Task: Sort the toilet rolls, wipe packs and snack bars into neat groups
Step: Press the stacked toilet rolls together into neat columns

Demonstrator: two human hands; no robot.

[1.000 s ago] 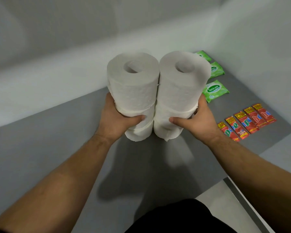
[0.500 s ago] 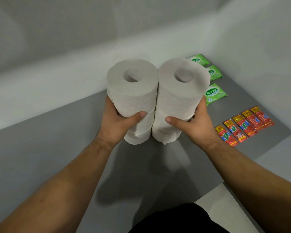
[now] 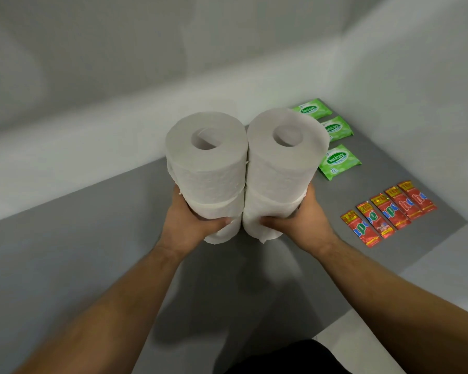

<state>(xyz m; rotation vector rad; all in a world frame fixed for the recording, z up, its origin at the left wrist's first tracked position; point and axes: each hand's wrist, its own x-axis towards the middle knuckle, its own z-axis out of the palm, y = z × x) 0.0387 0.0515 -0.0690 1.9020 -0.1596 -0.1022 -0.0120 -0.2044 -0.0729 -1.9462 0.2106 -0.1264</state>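
Observation:
Two stacks of white toilet rolls stand side by side, touching, over the grey mat (image 3: 65,265). My left hand (image 3: 192,222) grips the left stack (image 3: 208,174) low down, thumb across its front. My right hand (image 3: 300,222) grips the right stack (image 3: 284,163) the same way. Each stack shows a top roll, one below it, and a lower roll edge under my fingers. Three green wipe packs (image 3: 338,161) lie in a column at the back right. Several red snack bars (image 3: 387,211) lie in a row in front of them.
White walls (image 3: 403,103) close in behind and on the right of the mat. A pale floor strip (image 3: 343,338) shows at the lower right past the mat's edge. A dark garment (image 3: 289,357) fills the bottom centre.
The view has shifted so the rolls, packs and bars sit slightly lower in frame. Both hands have slid a little lower on the stacks, which stay pressed together.

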